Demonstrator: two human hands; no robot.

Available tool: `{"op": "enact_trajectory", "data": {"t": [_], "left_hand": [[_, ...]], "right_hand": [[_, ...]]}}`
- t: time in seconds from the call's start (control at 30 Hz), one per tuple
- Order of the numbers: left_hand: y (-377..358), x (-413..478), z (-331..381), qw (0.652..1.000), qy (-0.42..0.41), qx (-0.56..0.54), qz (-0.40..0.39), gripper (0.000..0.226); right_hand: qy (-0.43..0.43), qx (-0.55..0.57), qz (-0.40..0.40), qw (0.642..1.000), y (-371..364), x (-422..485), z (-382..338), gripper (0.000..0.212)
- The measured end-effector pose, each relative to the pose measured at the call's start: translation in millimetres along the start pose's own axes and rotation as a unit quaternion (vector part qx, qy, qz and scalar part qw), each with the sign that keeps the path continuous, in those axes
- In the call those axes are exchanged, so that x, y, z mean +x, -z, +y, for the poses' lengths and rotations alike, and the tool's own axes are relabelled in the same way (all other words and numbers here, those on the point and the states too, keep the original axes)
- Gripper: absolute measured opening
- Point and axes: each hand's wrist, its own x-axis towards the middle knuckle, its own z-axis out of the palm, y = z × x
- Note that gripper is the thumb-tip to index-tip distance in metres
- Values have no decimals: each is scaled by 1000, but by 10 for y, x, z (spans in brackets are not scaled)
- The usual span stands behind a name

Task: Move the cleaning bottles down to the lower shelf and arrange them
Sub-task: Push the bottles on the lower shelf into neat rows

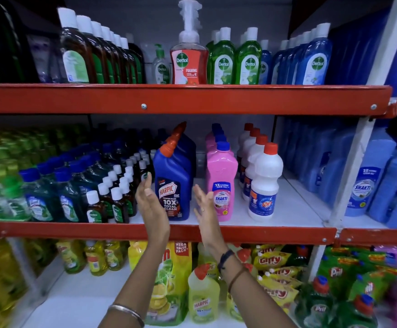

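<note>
A blue Harpic bottle [172, 183] with an orange cap stands at the front of a row on the middle shelf [287, 202]. My left hand [151, 209] is raised flat just left of it, fingers apart, holding nothing. My right hand [205, 209] is raised flat on the bottle's right, also holding nothing, in front of a pink Shakti bottle [221, 183]. Neither hand visibly touches the Harpic bottle. A row of white Rin bottles [263, 185] with red caps stands further right. On the lower shelf [86, 294] stand yellow Harpic bottles [203, 294].
The top shelf holds Dettol bottles [221, 60] and a red foaming pump bottle [189, 58]. Small brown bottles [119, 192] and green-blue bottles [51, 192] crowd the middle shelf's left. Blue Shakti bottles [363, 183] fill the right bay. Below lie Giffy pouches [273, 275] and Pril bottles [318, 301].
</note>
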Motion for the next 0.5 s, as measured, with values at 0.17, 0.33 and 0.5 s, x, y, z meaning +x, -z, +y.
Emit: {"op": "enact_trajectory", "data": {"t": [0.17, 0.33, 0.5], "left_hand": [[175, 192, -41, 986, 72, 39, -147, 77], [137, 156, 7, 984, 72, 63, -151, 60], [165, 151, 16, 982, 78, 82, -151, 80]], "right_hand": [[-56, 72, -1, 996, -129, 118, 51, 113], [-70, 95, 6, 993, -109, 181, 79, 113], [-72, 82, 16, 994, -112, 207, 82, 128]]}}
